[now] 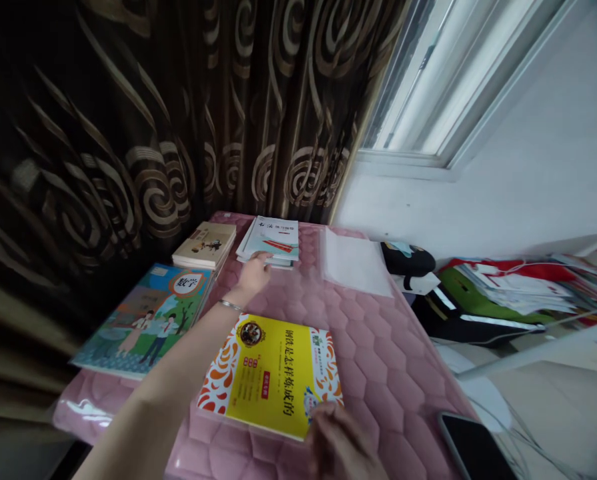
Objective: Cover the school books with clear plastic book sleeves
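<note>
My left hand reaches out to the near edge of a small stack of white booklets, its fingers closed at that edge. The top booklet has a red and blue picture on its cover. Nearer to me, a yellow book with orange and white patterned ends lies on the pink padded table cover. My right hand, blurred, is at its lower right corner with curled fingers. Whether they grip the book is hidden. A wristband circles my left wrist.
To the left lie a blue-green illustrated textbook and a beige book stack. A translucent white sheet lies at the back right. A dark phone-like device rests near the right edge. Patterned curtains hang behind; bags and papers sit beyond.
</note>
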`<move>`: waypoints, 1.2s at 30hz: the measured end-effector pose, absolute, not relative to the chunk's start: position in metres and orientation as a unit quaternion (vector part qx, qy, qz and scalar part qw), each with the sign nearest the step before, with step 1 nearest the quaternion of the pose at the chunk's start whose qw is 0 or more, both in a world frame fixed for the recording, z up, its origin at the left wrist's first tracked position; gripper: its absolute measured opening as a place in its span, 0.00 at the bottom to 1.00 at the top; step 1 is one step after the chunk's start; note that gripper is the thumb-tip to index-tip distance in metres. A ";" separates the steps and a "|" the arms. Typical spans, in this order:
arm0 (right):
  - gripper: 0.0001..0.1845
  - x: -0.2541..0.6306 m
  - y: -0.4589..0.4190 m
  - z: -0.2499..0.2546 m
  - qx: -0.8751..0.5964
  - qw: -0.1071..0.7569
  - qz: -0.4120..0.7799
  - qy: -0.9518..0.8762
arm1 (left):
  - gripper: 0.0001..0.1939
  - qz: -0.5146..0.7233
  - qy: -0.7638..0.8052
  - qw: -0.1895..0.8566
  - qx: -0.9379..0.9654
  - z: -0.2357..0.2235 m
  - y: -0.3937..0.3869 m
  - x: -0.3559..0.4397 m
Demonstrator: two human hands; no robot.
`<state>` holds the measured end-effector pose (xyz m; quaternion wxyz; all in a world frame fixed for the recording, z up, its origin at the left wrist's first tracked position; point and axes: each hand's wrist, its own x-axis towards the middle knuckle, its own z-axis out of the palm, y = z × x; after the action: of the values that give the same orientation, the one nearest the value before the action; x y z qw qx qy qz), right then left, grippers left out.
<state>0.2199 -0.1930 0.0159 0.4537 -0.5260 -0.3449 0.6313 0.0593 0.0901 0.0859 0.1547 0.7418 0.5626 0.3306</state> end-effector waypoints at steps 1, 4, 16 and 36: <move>0.19 0.228 -0.183 0.022 -0.535 0.469 0.611 -0.347 | 0.16 0.337 0.571 0.165 0.730 0.080 0.081 0.049; 0.20 0.254 -0.149 0.032 -0.626 0.505 0.440 -0.398 | 0.13 0.352 0.610 0.190 0.684 0.057 0.048 0.015; 0.26 0.291 -0.090 -0.026 -0.663 0.405 0.207 -0.595 | 0.16 0.451 0.610 0.296 0.581 -0.010 -0.067 -0.047; 0.29 0.288 -0.094 -0.030 -0.667 0.363 0.208 -0.617 | 0.19 0.393 0.605 0.286 0.630 -0.008 -0.064 -0.049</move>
<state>0.2885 -0.0936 -0.0302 0.3629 -0.6672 -0.6165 0.2076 -0.0493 -0.0641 -0.0078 0.2865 0.6302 0.6053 0.3929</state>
